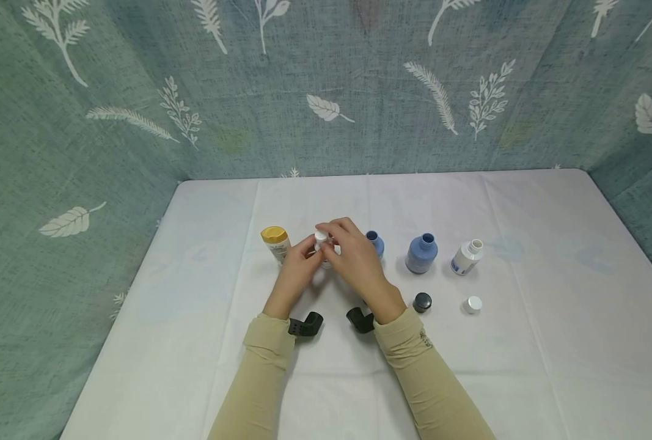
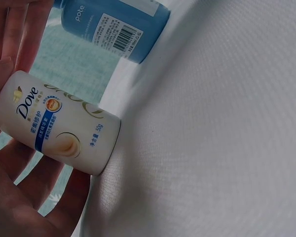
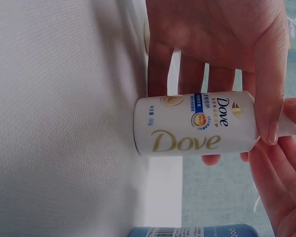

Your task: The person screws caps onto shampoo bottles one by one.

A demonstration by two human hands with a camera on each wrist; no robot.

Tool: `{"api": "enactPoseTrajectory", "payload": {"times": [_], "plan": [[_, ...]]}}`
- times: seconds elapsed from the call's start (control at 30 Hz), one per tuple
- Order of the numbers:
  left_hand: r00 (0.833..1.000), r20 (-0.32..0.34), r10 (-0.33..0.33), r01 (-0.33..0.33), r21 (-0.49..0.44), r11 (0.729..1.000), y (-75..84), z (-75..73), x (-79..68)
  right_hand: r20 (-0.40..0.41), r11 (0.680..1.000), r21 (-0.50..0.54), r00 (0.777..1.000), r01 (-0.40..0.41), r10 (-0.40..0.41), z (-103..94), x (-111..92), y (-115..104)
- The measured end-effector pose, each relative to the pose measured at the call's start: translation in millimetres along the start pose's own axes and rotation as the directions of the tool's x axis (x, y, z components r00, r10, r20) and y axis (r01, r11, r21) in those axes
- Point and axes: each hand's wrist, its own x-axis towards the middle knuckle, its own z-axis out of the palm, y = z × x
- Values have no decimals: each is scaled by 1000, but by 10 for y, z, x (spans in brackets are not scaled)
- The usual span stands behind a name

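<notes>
A small white Dove bottle (image 3: 187,123) is upright between both hands, its base at the tabletop. My left hand (image 1: 294,276) grips it, with fingers behind the body and the thumb across the shoulder in the right wrist view. At the top, my right hand (image 1: 361,260) pinches the white cap (image 1: 321,235). In the head view the two hands hide most of this bottle. A blue bottle (image 2: 121,27) with an uncovered neck stands just right of it, partly behind the right hand in the head view.
Left of the hands stands a bottle with a yellow cap (image 1: 274,234). To the right are another uncapped blue bottle (image 1: 421,255) and an uncapped white bottle (image 1: 465,260). Nearer lie a black cap (image 1: 422,302) and a white cap (image 1: 473,305). A patterned curtain (image 1: 326,146) borders the table.
</notes>
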Motion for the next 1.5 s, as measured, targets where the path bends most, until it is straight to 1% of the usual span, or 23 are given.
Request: {"api": "enactPoseTrajectory", "payload": {"times": [0.17, 0.4, 0.57, 0.77, 0.87, 0.93, 1.03, 1.07, 1.1, 1.17, 1.23, 1.27, 1.3, 1.5], "plan": [[1000, 10, -12, 13, -11, 1000, 50, -15, -11, -9, 1000, -7, 1000, -10, 10, 11, 1, -1], [1000, 16, 8, -8, 3, 1000, 332, -29, -131, -15, 999, -18, 999, -31, 30, 20, 2, -16], [1000, 17, -9, 9, 0, 1000, 362, -27, -141, -6, 999, -5, 999, -40, 40, 13, 0, -26], [1000, 19, -21, 21, 7, 1000, 358, -29, -132, 6, 1000, 7, 1000, -22, 22, 3, -2, -15], [999, 21, -34, 34, -6, 999, 325, -28, -116, 13, 1000, 7, 1000, -1, 1, -1, -2, -5], [999, 21, -35, 35, -9, 999, 240, -26, -87, 16, 1000, 6, 1000, 15, -15, -5, -2, 1], [1000, 6, -17, 17, -11, 1000, 94, -9, -43, 17, 999, 10, 999, 41, -41, -12, -3, 6], [1000, 5, -17, 17, -9, 1000, 101, -11, -48, 16, 999, 10, 999, 49, -49, -14, -2, 8], [1000, 1, -10, 10, -5, 1000, 70, -6, -39, 17, 998, 10, 998, 55, -55, -16, -1, 9], [1000, -8, -2, 2, -6, 1000, 56, 1, -35, 16, 998, 8, 998, 65, -65, -20, 0, 9], [1000, -7, -9, 9, -11, 1000, 56, 3, -34, 14, 998, 3, 997, 69, -70, -20, 2, 11], [1000, -5, -9, 9, -11, 1000, 56, 3, -33, 14, 998, 1, 997, 71, -71, -20, 3, 10], [1000, -8, -4, 4, -10, 1000, 8, 9, -16, 15, 998, -1, 997, 70, -70, -20, 3, 9], [1000, -2, -2, 2, -3, 1000, 6, 8, -14, 17, 998, 6, 998, 60, -60, -18, 9, 10]]}}
